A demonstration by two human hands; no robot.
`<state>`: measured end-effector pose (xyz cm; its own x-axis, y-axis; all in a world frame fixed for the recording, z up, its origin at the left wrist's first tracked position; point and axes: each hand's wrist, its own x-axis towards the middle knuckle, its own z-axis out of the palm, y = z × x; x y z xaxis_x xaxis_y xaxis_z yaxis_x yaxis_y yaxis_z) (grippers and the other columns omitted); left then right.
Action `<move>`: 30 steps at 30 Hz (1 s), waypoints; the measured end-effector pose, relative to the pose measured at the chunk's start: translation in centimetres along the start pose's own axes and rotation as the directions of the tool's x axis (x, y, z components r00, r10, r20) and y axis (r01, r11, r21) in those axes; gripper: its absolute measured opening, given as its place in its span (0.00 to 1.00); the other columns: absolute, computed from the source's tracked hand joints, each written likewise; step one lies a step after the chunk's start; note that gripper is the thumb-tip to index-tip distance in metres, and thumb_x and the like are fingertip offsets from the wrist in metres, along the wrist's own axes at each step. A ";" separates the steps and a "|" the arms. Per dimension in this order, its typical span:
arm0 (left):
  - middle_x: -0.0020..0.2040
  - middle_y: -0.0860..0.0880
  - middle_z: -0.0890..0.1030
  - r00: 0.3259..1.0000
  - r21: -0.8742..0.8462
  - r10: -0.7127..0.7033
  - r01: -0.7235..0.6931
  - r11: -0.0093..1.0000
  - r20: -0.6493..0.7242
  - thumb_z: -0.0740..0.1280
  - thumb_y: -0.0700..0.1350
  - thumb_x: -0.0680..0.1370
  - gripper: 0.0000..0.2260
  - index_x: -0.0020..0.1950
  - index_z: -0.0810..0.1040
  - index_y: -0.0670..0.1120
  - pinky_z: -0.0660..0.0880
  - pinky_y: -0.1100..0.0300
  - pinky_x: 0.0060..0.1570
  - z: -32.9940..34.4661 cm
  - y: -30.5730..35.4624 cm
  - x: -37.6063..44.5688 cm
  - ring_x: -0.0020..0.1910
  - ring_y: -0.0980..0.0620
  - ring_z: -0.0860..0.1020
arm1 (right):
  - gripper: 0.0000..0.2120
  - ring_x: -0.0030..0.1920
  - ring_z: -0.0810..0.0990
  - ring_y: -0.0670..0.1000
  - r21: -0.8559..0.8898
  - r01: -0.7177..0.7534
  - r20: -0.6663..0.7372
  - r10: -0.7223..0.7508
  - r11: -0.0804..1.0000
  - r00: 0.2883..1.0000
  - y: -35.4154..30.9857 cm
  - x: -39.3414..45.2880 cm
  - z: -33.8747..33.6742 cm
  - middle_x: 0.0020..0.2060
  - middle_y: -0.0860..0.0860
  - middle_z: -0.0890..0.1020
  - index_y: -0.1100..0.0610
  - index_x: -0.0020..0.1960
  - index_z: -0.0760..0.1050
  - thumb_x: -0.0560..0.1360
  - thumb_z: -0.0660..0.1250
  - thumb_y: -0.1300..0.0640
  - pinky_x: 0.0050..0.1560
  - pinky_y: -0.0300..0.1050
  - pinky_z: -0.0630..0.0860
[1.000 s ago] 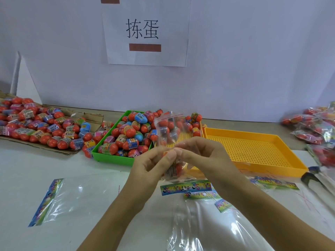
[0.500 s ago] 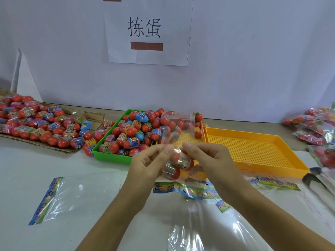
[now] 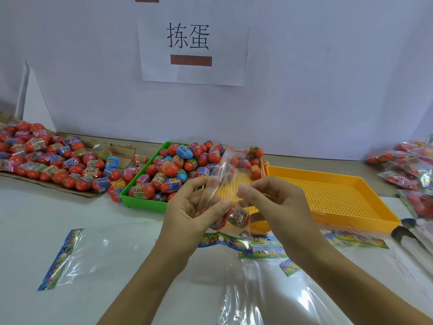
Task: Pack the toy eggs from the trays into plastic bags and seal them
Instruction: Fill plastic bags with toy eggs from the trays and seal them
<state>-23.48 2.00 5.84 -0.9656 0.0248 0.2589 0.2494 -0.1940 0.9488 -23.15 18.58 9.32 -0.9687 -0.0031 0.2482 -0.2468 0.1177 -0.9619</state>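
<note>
Eggs (image 3: 235,215) sit low in a small bag (image 3: 222,181) pinched by the left hand (image 3: 192,214) and right hand (image 3: 274,202), and could fall out if either pinch slips.

One head-worn camera is looking forward and down, sitting close above the left hand (image 3: 194,207) and right hand (image 3: 276,205), which are meeting at frame centre with both forearms entering from the bottom edge. Beyond the hands it is facing a white wall (image 3: 328,90) carrying a paper sign (image 3: 192,41). The wide angle is bending the table edge (image 3: 304,158) behind the hands. No second view is sharing the scene.
</note>
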 end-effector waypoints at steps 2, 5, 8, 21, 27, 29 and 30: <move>0.47 0.47 0.86 0.999 -0.016 -0.023 0.023 1.000 -0.035 0.77 0.57 0.65 0.29 0.65 0.74 0.55 0.81 0.54 0.47 0.1 0.1 0.1 0.48 0.48 0.85 | 0.08 0.42 0.86 0.49 0.037 -0.010 -0.023 0.011 0.999 1.000 0.3 0.0 -0.2 0.38 0.52 0.86 0.58 0.43 0.81 0.72 0.73 0.52 0.36 0.42 0.81; 0.48 0.48 0.86 0.997 0.016 0.024 -0.022 1.000 -0.074 0.75 0.59 0.69 0.23 0.61 0.78 0.53 0.82 0.56 0.48 0.0 0.5 0.2 0.47 0.51 0.85 | 0.05 0.44 0.86 0.51 0.114 -0.010 -0.029 0.013 0.993 0.999 0.4 -0.2 -0.2 0.39 0.53 0.86 0.59 0.42 0.80 0.72 0.73 0.58 0.36 0.43 0.82; 0.44 0.46 0.86 0.994 0.020 0.063 -0.062 0.998 -0.088 0.72 0.55 0.68 0.12 0.47 0.85 0.50 0.82 0.56 0.46 0.0 0.6 0.2 0.46 0.49 0.85 | 0.09 0.45 0.86 0.53 0.168 -0.001 -0.024 0.005 0.986 1.000 0.4 -0.5 0.0 0.39 0.56 0.86 0.59 0.42 0.80 0.68 0.75 0.54 0.38 0.43 0.82; 0.43 0.48 0.86 0.992 -0.107 0.032 -0.045 0.993 -0.123 0.63 0.44 0.79 0.11 0.42 0.84 0.54 0.81 0.60 0.35 0.3 0.4 0.4 0.43 0.51 0.86 | 0.08 0.44 0.84 0.49 0.005 0.119 -0.108 -0.118 0.993 0.987 0.5 -0.8 -0.1 0.38 0.48 0.86 0.46 0.42 0.86 0.70 0.70 0.45 0.42 0.45 0.83; 0.46 0.52 0.84 0.953 0.283 0.267 -0.219 0.934 -0.144 0.61 0.43 0.84 0.11 0.57 0.76 0.59 0.81 0.59 0.40 0.0 -0.2 -0.1 0.43 0.51 0.84 | 0.08 0.37 0.85 0.50 0.187 0.028 -0.064 -0.016 0.982 0.998 0.5 -1.2 0.6 0.34 0.55 0.85 0.56 0.35 0.84 0.65 0.75 0.51 0.33 0.39 0.80; 0.53 0.57 0.79 0.901 0.509 0.429 -0.343 0.790 -0.059 0.60 0.43 0.83 0.17 0.65 0.69 0.65 0.80 0.60 0.40 -0.2 -0.4 -0.1 0.44 0.52 0.82 | 0.08 0.36 0.85 0.52 0.197 -0.020 -0.032 0.027 0.980 0.999 0.9 -1.3 0.9 0.34 0.56 0.85 0.56 0.34 0.84 0.64 0.76 0.52 0.33 0.41 0.80; 0.58 0.57 0.76 0.878 0.584 0.479 -0.391 0.711 0.003 0.59 0.43 0.82 0.20 0.68 0.68 0.65 0.79 0.62 0.40 -0.2 -0.6 -0.1 0.47 0.53 0.80 | 0.08 0.36 0.86 0.54 0.183 -0.040 -0.013 0.043 0.982 0.999 1.2 -1.4 1.0 0.34 0.57 0.85 0.57 0.35 0.84 0.65 0.76 0.52 0.34 0.42 0.81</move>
<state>-23.51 1.95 5.25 -0.7276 -0.0681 0.6826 0.5978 0.4251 0.6797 -22.12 17.69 7.70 -0.9780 0.0153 0.2082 -0.2088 -0.0656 -0.9758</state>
